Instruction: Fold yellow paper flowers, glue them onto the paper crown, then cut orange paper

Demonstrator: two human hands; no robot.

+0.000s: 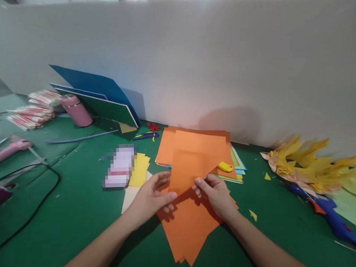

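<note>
A green bench [81, 214] fills the view, backed by a tall pale partition [193, 63]. Against the partition on the left lean blue and green boards [106, 97]. On the right edge lies a heap of yellow paper petals [313, 167], with a blue glue gun [332, 215] just below it. In the middle of the bench is a stack of coloured paper sheets [236, 168] topped with orange, and on its right part rests a small yellow cutter [225, 167]. In front of that stack lie loose orange sheets [187, 230], fanned out toward the person.

Above those loose sheets the person holds a folded orange sheet [186, 168], raised so that its upper part stands in front of the stack. The left hand [151, 198] grips the sheet's lower left edge, thumb on top pressing the paper, fingers curled beneath it. The right hand [216, 194] pinches the lower right edge between thumb and forefinger, the other fingers loosely bent behind the paper. Both hands are partly closed on the sheet, close together, with neither flat on the bench.

To the left lie yellow sheets [140, 170], a pink bottle [76, 109] on its side, bundles of red-and-white sticks [34, 111], a pink glue gun [9, 149] and a black cable [37, 204]. Small yellow scraps [253, 214] lie near the right forearm.
</note>
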